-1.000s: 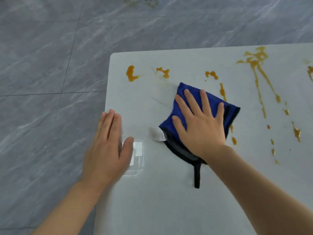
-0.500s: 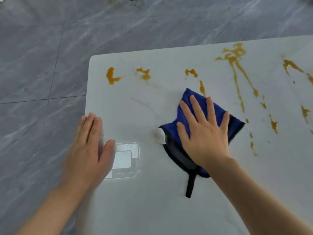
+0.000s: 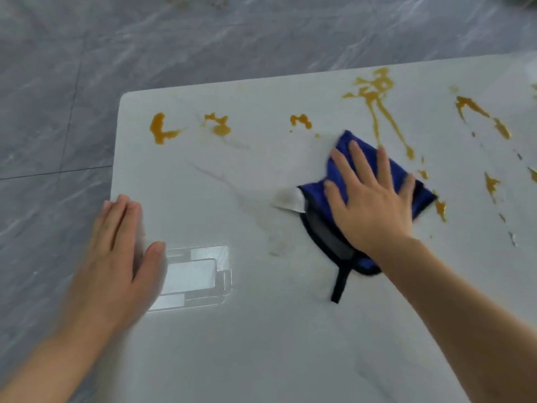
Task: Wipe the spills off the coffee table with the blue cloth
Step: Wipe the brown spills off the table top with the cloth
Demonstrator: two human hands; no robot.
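The right hand [image 3: 374, 210] has slid the blue cloth [image 3: 357, 158] rightward across the coffee table [image 3: 261, 344], fingers spread and pressing flat, into the long orange streak [image 3: 377, 112]. The splotches [image 3: 161, 129] at the far left edge remain. The left hand [image 3: 116, 257] stays flat on the table's left edge, fingers together.

Cloth [image 3: 360, 158] flat on tabletop [image 3: 261, 344], right of centre, under right hand [image 3: 374, 205]. Left hand [image 3: 116, 257] flat on tabletop's left edge, well apart from cloth. Spills [image 3: 374, 91] along far side, behind both hands; more spills right of cloth. Floor [image 3: 58, 82] left of and beyond tabletop.
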